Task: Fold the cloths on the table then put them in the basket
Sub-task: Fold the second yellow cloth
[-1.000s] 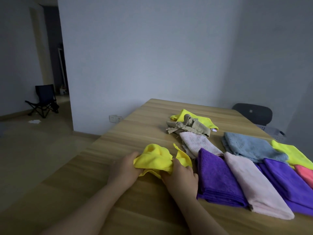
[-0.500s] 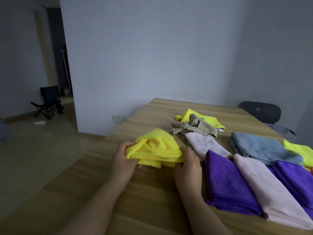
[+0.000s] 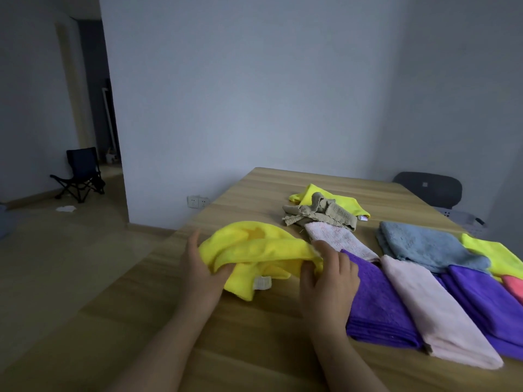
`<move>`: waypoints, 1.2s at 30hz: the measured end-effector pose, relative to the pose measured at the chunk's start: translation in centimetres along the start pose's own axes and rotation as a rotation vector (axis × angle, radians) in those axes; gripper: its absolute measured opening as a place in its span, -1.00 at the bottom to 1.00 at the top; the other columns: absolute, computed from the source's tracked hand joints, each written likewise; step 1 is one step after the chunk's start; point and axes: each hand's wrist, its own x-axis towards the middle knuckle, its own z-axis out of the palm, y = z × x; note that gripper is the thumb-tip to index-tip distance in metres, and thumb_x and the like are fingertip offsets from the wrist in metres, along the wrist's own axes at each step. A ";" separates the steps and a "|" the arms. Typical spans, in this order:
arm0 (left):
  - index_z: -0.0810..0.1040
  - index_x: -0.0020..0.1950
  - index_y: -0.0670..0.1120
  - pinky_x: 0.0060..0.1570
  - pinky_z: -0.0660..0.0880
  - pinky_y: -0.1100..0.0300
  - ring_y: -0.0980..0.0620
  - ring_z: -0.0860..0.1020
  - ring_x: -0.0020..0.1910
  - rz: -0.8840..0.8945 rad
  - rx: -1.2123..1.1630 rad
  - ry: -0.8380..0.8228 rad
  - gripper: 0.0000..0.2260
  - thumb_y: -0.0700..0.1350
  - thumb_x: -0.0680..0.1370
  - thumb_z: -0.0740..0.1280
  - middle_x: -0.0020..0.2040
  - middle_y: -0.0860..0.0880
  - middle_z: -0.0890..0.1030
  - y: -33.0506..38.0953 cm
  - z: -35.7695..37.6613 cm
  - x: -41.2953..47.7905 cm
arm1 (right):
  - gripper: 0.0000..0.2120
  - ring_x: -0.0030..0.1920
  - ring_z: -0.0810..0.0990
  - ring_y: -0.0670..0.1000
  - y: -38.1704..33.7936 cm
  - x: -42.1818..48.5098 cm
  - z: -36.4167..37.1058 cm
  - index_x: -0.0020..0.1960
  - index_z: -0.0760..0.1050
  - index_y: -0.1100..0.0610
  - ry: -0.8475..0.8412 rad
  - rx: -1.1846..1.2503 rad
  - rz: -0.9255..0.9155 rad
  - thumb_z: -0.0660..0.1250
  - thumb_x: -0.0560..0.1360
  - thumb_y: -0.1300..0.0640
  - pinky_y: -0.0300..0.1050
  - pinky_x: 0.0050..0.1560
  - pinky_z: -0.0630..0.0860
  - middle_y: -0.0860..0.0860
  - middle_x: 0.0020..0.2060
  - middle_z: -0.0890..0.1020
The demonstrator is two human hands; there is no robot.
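Wooden desk (image 3: 254, 335) fills lower frame, right side carries a row of done folds: purple cloth (image 3: 376, 301), pink cloth (image 3: 424, 306), blue cloth (image 3: 424, 247) behind them, more at the frame edge; far back a crumpled beige cloth (image 3: 319, 213) lies on a second yellow one (image 3: 345, 202), both look unfolded; pale thing past the far right desk corner is probably the basket (image 3: 464, 219), partly hidden, not sure; the yellow cloth (image 3: 254, 250) in work is at the near-left of the desk, just beside the purple cloth, bunched and mostly lifted, low corner about touching the wood; risk: it is gathered in a rope not spread, so a fold made from here would likely come out lumpy with edges off, and a loose pinch on either end could let it drop and unroll, or the right end could drag across the purple stack and muss it; long axis runs left to right between the hands, roughly along the near desk edge, ends pointing at each hand; left hand (image 3: 198, 267) has thumb tucked into the left end, fingers behind it fairly straight, pinching cloth; right hand (image 3: 328, 278) pinches the right end, forefinger on top, thumb below; small white tag (image 3: 262, 282) on the lower front edge faces the camera
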 end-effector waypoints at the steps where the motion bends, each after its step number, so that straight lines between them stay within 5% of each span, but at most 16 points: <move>1: 0.11 0.50 -0.03 0.26 0.35 0.06 -0.08 0.34 0.34 -0.008 0.023 -0.076 -0.17 -0.16 0.36 0.51 0.40 -0.07 0.32 -0.1 0.2 -0.3 | -0.65 0.10 0.43 0.10 0.2 -0.2 -0.3 0.23 0.49 0.07 -0.106 -0.044 0.021 0.36 0.44 0.17 -0.05 0.06 0.26 0.03 0.05 0.57; 5: 0.16 0.48 0.02 0.20 0.39 0.07 -0.08 0.40 0.31 0.073 0.222 -0.211 -0.22 -0.11 0.37 0.49 0.37 -0.05 0.39 -0.2 0.4 -1.2 | -0.67 0.10 0.37 -0.05 0.8 -1.2 -1.4 0.24 0.48 -0.04 -0.475 -0.144 0.017 0.25 0.49 -0.04 -0.14 0.08 0.28 -0.09 0.10 0.56; 10: 0.29 0.37 -0.09 0.20 0.38 -0.09 -0.21 0.36 0.28 -0.130 0.295 0.236 -0.32 -0.22 0.31 0.49 0.32 -0.18 0.33 0.9 -0.7 -3.0 | -0.78 0.07 0.24 -0.13 0.1 -2.4 -2.6 0.04 0.47 -0.03 -0.511 0.003 0.094 0.33 0.42 -0.04 -0.17 0.05 0.20 -0.16 -0.01 0.39; 15: 0.51 0.00 -0.05 -0.02 0.38 0.12 -0.12 0.45 0.11 -0.063 0.312 -0.073 -0.80 -0.28 0.43 0.35 0.14 -0.12 0.45 1.3 -1.4 -3.8 | -0.81 -0.21 0.44 -0.07 -0.6 -2.5 -3.4 -0.17 0.33 0.02 -0.581 0.319 0.337 0.35 0.45 0.17 -0.23 -0.31 0.41 -0.03 -0.16 0.51; 17: 0.52 -0.03 -0.04 -0.08 0.36 0.15 -0.08 0.47 0.06 -0.077 0.206 -0.111 -0.83 -0.29 0.47 0.32 0.09 -0.10 0.51 1.6 -1.8 -3.7 | -0.84 -0.27 0.46 -0.10 -0.7 -2.3 -3.8 -0.09 0.33 0.02 -0.571 0.340 0.424 0.32 0.49 0.19 -0.31 -0.45 0.41 -0.03 -0.18 0.48; 19: 0.51 0.05 -0.04 -0.08 0.36 0.15 -0.07 0.47 0.04 -0.115 0.138 -0.101 -0.82 -0.26 0.49 0.30 0.07 -0.08 0.52 2.4 -2.3 -3.4 | -0.80 -0.23 0.49 -0.11 -1.0 -1.9 -4.2 0.10 0.34 0.03 -0.571 0.295 0.477 0.29 0.52 0.13 -0.27 -0.39 0.49 -0.07 -0.19 0.45; 22: 0.35 0.23 -0.10 -0.19 0.36 0.14 -0.07 0.43 -0.09 -0.305 0.096 -0.130 -0.72 -0.14 0.54 0.28 0.02 -0.08 0.43 3.5 -2.3 -2.9 | -0.67 -0.12 0.52 -0.05 -1.2 -1.3 -4.2 0.33 0.33 0.03 -0.635 0.138 0.462 0.18 0.57 0.05 -0.08 -0.10 0.57 -0.11 -0.16 0.45; 24: 0.32 0.19 -0.12 -0.44 0.33 0.22 -0.02 0.38 -0.34 -0.520 -0.064 -0.179 -0.77 -0.08 0.58 0.22 -0.15 -0.11 0.41 4.7 -2.5 -3.0 | -0.66 -0.09 0.51 -0.02 -1.6 -0.9 -4.8 0.34 0.36 0.04 -0.659 0.077 0.412 0.13 0.59 0.04 -0.07 -0.06 0.55 -0.08 -0.13 0.46; 28: 0.33 -0.26 -0.12 -0.69 0.29 0.40 0.14 0.22 -0.72 -0.799 -0.497 -0.215 -0.73 -0.04 0.60 0.17 -0.58 -0.02 0.29 7.1 -3.3 -2.6 | -0.70 -0.29 0.49 0.00 -3.1 0.8 -6.2 0.29 0.38 0.07 -0.618 0.217 0.551 0.09 0.60 0.05 -0.19 -0.44 0.44 0.02 -0.23 0.47; 30: 0.39 -0.17 -0.15 -0.69 0.45 0.22 0.09 0.41 -0.61 -0.761 -0.630 -0.183 -0.78 -0.08 0.62 0.13 -0.44 -0.10 0.41 8.7 -3.4 -2.2 | -0.73 -0.35 0.49 0.02 -4.1 1.6 -6.8 0.27 0.36 0.06 -0.597 0.436 0.729 0.09 0.61 0.06 -0.19 -0.49 0.45 0.09 -0.26 0.47; 32: 0.41 0.06 -0.14 -0.47 0.58 0.05 -0.07 0.54 -0.34 -0.615 -0.638 -0.125 -0.83 -0.13 0.64 0.05 -0.22 -0.20 0.51 10.1 -3.5 -1.7 | -0.82 -0.38 0.52 0.05 -5.1 2.0 -7.4 0.18 0.36 0.01 -0.556 0.678 0.814 0.09 0.61 0.09 -0.15 -0.46 0.49 0.13 -0.27 0.49; 36: 0.46 0.16 -0.04 0.10 0.44 0.00 -0.14 0.50 0.10 -0.020 -0.184 0.115 -0.78 -0.18 0.59 0.09 0.14 -0.16 0.54 10.5 -4.6 -1.3 | -0.82 -0.19 0.57 0.07 -5.4 2.4 -8.2 -0.03 0.50 -0.07 -0.291 0.652 0.443 0.16 0.51 0.13 -0.11 -0.24 0.49 0.07 -0.17 0.61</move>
